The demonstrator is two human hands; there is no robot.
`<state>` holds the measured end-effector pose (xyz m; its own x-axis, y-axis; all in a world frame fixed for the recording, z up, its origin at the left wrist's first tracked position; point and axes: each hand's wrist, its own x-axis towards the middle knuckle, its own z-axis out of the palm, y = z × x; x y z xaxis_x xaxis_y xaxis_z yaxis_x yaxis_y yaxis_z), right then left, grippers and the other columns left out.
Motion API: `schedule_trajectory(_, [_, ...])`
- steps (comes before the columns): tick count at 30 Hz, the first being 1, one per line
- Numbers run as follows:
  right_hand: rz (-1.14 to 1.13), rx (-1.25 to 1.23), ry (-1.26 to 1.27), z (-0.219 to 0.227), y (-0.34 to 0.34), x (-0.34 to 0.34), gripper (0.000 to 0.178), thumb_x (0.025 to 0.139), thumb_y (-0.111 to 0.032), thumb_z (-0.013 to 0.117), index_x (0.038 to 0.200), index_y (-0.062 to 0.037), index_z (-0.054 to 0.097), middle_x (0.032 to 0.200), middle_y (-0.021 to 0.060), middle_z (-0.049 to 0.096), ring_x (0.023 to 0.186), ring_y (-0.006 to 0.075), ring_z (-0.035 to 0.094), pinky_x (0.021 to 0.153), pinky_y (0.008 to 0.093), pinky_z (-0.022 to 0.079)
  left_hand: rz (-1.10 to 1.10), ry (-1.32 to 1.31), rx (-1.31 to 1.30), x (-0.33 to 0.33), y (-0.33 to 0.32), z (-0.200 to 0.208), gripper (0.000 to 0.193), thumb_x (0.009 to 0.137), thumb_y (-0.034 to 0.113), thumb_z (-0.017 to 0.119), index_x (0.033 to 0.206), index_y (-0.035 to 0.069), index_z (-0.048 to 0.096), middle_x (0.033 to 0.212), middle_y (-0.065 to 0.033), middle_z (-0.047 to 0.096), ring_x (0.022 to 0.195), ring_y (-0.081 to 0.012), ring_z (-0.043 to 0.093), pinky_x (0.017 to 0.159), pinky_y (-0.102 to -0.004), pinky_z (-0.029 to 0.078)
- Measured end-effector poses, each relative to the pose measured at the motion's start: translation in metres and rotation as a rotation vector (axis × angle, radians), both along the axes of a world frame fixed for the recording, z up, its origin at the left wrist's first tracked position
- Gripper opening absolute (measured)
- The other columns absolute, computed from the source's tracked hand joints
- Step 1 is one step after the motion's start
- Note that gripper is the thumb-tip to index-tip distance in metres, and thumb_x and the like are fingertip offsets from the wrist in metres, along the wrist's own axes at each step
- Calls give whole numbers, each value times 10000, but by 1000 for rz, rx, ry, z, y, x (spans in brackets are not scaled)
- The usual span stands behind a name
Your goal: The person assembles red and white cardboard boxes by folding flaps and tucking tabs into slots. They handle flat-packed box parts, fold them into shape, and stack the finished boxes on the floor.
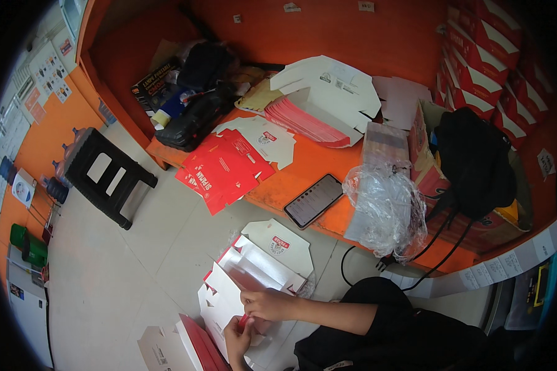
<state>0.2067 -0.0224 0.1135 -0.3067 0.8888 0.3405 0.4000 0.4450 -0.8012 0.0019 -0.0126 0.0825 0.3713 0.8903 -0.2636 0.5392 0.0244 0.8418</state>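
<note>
A partly folded paperboard box [263, 267], red and white outside with a shiny silvery inside, lies open before me at the lower middle. Its broad white flap [213, 306] stands toward me, with small notches cut in it. My right hand [269, 305] comes in from the right, its fingers closed on the near edge of this box. Just below it, my left hand [236, 339] pinches a small red part of the same edge. The two hands nearly touch. Beside my left hand, flat red and white box blanks [195, 343] lean together at the lower edge.
An orange shelf [278, 196] carries a phone [314, 201], red box blanks [226, 166], a stack of cartons [306, 120], crumpled clear plastic [387, 207] and a black case [195, 117]. Folded red boxes [479, 55] are piled at right. A black step stool [108, 176] stands left.
</note>
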Motion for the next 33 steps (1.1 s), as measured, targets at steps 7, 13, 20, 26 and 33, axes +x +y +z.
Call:
schedule_trajectory(7, [-86,182,145,16,-8,-11,91,794,-107,632,829,-25,651,931,74,531,703,229,596,629,325,495,271,-458,-204,7,0,12,428,985,324,391,963,-46,604,874,-79,625,753,-147,579,685,-271,463])
schedule_trajectory(13, [353,-331,647,57,-79,-60,220,901,-192,582,804,2,621,701,53,565,591,102,557,555,245,451,307,-1050,-272,11,-9,49,440,963,351,442,1274,41,409,1195,-97,519,1067,-205,535,892,-383,466])
schedule_trajectory(20, [29,-1029,1385,39,-114,-112,617,936,-541,331,1079,29,522,863,105,559,768,219,576,767,360,474,326,-1338,-187,-4,-23,92,411,962,283,457,1321,109,360,1279,-70,482,1145,-220,501,955,-443,420])
schedule_trajectory(26, [-273,-854,1374,58,-86,-131,487,953,-356,446,1270,3,356,1095,154,503,1048,280,531,905,434,447,589,-1255,156,-20,-24,94,179,898,118,558,1035,4,576,991,-81,624,885,-152,604,770,-309,515])
schedule_trajectory(33, [-572,-87,1045,43,-42,-108,441,816,40,622,1192,-14,398,1046,150,546,821,179,612,673,268,526,557,-1151,391,-29,-30,111,195,888,67,548,1043,-52,561,951,-132,636,847,-236,659,713,-359,578])
